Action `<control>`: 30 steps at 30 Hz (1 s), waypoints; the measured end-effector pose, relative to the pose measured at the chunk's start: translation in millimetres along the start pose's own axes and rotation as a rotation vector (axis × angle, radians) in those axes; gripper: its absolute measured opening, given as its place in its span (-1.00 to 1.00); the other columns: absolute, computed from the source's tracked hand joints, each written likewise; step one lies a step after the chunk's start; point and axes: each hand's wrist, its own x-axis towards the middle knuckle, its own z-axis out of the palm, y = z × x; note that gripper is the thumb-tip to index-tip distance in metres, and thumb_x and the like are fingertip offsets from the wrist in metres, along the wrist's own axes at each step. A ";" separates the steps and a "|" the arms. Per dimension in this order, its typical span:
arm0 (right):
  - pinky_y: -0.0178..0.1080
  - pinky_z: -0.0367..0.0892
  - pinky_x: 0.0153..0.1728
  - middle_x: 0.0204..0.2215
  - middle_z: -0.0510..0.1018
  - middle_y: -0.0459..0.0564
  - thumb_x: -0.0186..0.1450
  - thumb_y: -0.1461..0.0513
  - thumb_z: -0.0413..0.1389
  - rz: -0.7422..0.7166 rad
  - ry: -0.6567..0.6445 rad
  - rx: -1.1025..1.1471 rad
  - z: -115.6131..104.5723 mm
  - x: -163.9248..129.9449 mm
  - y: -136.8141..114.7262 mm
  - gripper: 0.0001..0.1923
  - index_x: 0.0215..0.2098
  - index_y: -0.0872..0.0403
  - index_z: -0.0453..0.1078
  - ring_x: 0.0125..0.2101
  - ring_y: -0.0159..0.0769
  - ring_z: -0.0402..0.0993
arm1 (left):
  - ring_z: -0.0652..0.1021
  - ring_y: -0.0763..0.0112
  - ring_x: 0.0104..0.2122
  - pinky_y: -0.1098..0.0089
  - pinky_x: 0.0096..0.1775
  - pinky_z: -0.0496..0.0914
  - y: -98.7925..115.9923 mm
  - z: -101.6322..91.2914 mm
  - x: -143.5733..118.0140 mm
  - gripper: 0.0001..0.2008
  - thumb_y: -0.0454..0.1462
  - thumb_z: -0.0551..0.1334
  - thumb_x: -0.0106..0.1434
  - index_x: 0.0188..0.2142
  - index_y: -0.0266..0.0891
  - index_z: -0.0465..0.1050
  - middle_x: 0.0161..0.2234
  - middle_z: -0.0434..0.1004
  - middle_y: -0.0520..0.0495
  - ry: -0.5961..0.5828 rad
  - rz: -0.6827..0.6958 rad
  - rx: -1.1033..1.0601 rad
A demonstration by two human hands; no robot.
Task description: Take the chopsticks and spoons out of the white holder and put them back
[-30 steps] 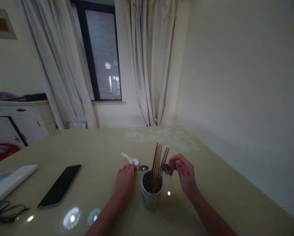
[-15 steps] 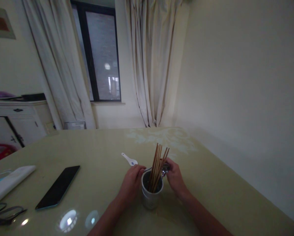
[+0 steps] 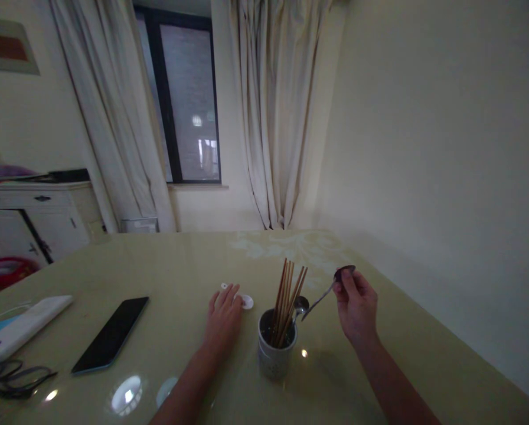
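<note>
A grey cup [image 3: 274,359] stands on the table and holds several brown chopsticks [image 3: 286,298] and a metal spoon [image 3: 300,304]. My right hand [image 3: 357,307] is raised to the right of the cup and pinches a second metal spoon [image 3: 330,288] near its bowl, with the handle slanting down toward the cup's rim. My left hand [image 3: 222,321] lies flat on the table left of the cup. Its fingertips rest on the handle of a white ceramic spoon [image 3: 247,301], and the handle is mostly hidden under them.
On the yellow-green glossy table [image 3: 180,265] a black phone [image 3: 110,334] lies at the left. A white box [image 3: 19,327] and glasses [image 3: 14,376] sit near the left edge. A wall runs close along the right side. Curtains, a window and a white cabinet [image 3: 29,218] stand behind.
Both hands were at the cup half a second ago. My right hand has risen to the right with a metal spoon. My left hand has moved onto the white spoon.
</note>
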 end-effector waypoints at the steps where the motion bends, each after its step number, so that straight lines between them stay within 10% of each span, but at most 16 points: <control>1: -0.38 0.31 -0.61 -0.53 0.54 -0.13 0.06 -0.02 0.53 -0.007 -0.022 -0.008 2.6 -4.3 -0.9 -0.59 -0.40 0.06 0.54 -0.60 -0.45 0.36 | 0.42 0.08 0.33 -0.06 0.35 0.14 2.0 -2.1 0.6 -0.69 -0.43 0.13 0.41 -0.08 -0.09 0.60 0.28 0.53 -0.15 -0.001 -0.001 -0.015; 15: -0.30 0.35 -0.62 -0.51 0.59 -0.05 0.27 -0.06 0.38 0.002 -0.366 -0.129 14.2 -42.3 3.7 -0.65 -0.29 0.05 0.61 -0.61 -0.32 0.50 | 0.59 0.23 -0.01 0.30 0.01 0.38 20.7 -21.5 2.4 -0.86 -0.26 0.17 0.48 -0.08 -0.15 0.51 -0.01 0.60 -0.13 -0.225 -0.032 -0.113; 21: -0.33 0.23 -0.62 -0.60 0.46 -0.10 0.31 -0.19 0.27 0.158 -0.343 -0.221 16.9 -44.6 26.1 -0.48 -0.44 0.08 0.53 -0.62 -0.37 0.33 | 0.59 0.22 0.01 0.29 0.01 0.45 26.6 -19.9 3.5 -0.85 -0.28 0.16 0.48 -0.09 -0.12 0.52 -0.04 0.61 -0.13 -0.155 -0.054 -0.281; 30: -0.20 0.45 -0.37 -0.48 0.62 -0.03 0.19 -0.13 0.33 0.345 -0.686 -0.305 23.6 -65.3 69.9 -0.54 -0.45 0.10 0.54 -0.44 -0.17 0.52 | 0.58 0.13 0.03 0.12 0.10 0.48 39.1 -14.2 -3.6 -0.73 -0.34 0.21 0.33 -0.01 -0.14 0.55 -0.02 0.66 -0.19 -0.059 0.109 -0.772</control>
